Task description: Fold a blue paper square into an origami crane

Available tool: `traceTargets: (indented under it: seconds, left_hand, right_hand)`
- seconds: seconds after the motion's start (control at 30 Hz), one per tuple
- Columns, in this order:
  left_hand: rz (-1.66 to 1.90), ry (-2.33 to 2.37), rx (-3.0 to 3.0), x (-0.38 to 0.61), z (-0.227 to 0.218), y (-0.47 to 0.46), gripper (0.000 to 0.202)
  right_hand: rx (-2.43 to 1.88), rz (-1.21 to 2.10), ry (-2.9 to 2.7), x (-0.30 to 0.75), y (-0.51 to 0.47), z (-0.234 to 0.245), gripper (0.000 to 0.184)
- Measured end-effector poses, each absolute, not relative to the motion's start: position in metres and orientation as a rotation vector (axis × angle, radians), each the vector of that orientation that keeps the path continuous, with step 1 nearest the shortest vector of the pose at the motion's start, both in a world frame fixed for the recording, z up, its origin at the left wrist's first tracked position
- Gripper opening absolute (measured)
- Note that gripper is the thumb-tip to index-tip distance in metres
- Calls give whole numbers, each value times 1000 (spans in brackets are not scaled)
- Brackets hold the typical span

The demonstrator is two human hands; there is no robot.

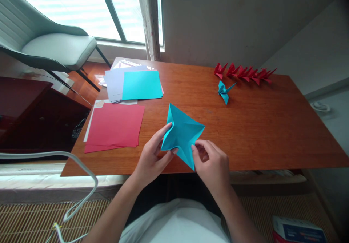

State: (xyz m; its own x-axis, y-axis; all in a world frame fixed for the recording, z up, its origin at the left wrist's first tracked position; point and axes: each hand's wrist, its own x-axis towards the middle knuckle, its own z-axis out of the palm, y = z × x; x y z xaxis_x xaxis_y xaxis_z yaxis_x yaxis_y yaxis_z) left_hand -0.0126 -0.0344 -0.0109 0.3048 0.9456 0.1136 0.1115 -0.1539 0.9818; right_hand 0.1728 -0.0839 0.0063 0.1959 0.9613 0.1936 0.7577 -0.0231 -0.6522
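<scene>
A creased sheet of turquoise origami paper [182, 132] is held above the table's front edge, its corners raised so that it looks like a four-pointed star. My left hand [154, 154] grips its left side, fingers behind and thumb at the lower edge. On the lower right, my right hand [211, 161] pinches the paper's edge between thumb and fingers. Beyond the hands stands a folded turquoise paper crane [223, 92]. Behind that crane is a row of several red paper cranes [245, 72].
Red paper sheets [116, 124] lie at the table's left, with turquoise sheets [141, 85] and pale lilac sheets [114, 84] behind them. The wooden table [272, 126] stretches to the right. A chair [60, 50] stands by the window. A white cable [81, 166] loops at the lower left.
</scene>
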Motion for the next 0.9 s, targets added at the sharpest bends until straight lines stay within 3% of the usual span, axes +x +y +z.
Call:
traceTargets:
  seconds: [0.37, 0.53, 0.73, 0.9]
  left_hand:
    - [1013, 1027, 1633, -10, -10, -35, 62]
    - [1021, 1008, 1570, -12, -14, -35, 63]
    - [1034, 990, 1529, -12, -14, -34, 63]
    - [1023, 993, 1535, -11, -12, -35, 63]
  right_hand:
    - [-1820, 261, -1729, 167, -87, 9, 15]
    - [-1650, 554, -1588, 169, -87, 10, 24]
    - [-1605, 948, -1122, 173, -84, -1, 17]
    - [-1551, 1077, -890, 175, -79, -17, 25]
